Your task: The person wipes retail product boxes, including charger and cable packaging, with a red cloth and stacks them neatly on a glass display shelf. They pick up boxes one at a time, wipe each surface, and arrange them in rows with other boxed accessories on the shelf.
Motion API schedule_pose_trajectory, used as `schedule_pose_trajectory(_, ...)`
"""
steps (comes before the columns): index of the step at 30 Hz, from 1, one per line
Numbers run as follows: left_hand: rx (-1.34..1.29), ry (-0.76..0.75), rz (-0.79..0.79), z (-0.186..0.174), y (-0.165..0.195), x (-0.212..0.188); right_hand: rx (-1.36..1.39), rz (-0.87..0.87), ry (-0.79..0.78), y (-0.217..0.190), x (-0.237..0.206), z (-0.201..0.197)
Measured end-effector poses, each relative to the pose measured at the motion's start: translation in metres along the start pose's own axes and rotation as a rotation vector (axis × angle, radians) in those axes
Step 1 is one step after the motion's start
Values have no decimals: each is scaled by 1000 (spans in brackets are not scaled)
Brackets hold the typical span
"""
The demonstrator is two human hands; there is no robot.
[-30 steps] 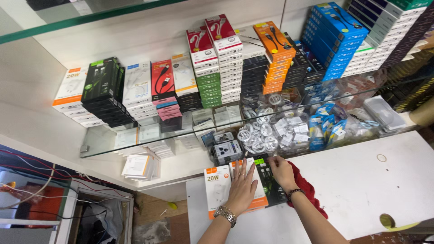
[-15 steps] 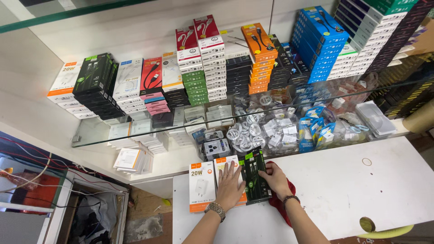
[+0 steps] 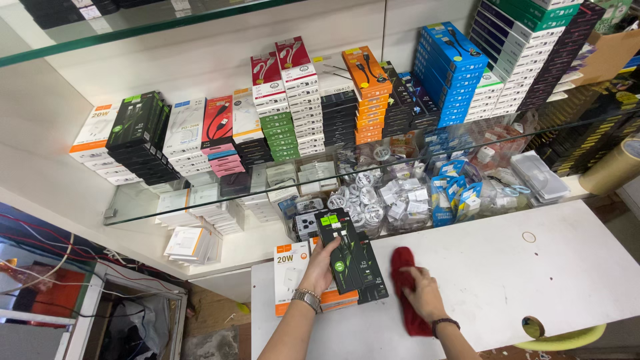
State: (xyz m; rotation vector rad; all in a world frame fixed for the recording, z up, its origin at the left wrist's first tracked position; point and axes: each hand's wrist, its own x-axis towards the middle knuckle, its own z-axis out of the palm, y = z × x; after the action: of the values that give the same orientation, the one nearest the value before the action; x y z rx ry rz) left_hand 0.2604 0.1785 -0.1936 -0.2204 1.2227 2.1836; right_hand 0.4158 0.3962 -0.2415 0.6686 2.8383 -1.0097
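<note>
Two black boxes with green labels (image 3: 348,257) were the things in hand: the upper one was lifted at a tilt, its lower end gripped by the left hand (image 3: 321,267), fingers curled round its edge, while the other lay flat beneath it on the white counter (image 3: 507,273). Both sat at the counter's left end, just in front of the glass shelf edge. Under and beside them lay a white and orange box (image 3: 288,275), partly covered by the left wrist, which wore a metal bracelet (image 3: 307,298).

Just to the right, the right hand (image 3: 423,293) was pressed flat on a red cloth (image 3: 404,293) spread on the counter, fingers closed down over it; a dark band circled that wrist. The cloth touched the edge of the flat black box.

Behind the counter, a low shelf held clear bags of coiled white cables (image 3: 383,200) and small blue packets (image 3: 457,193). Above it, a glass shelf (image 3: 133,210) carried stacked boxes in rows: white and orange, black, red, green, orange (image 3: 365,93), and blue (image 3: 450,73). A brown tape roll (image 3: 617,167) stood at the far right, and a round hole (image 3: 533,327) showed near the counter's front edge.
</note>
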Motion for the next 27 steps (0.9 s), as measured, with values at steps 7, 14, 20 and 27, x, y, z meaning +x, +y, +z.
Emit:
schedule_pose_trajectory(7,-97,-80,-31,27,1,-20,232,-584,335,-115,-11,-15)
schedule_pose_trajectory(14,411,40,146,44,6,-39,392,-286,409,-150,23,-63)
schedule_pose_trajectory(20,983,20,436,38,31,-51,276,-660,229,-166,28,-79)
schedule_pose_trajectory(27,590,-49,288,26,24,-55,605,-443,190,-118,64,-63)
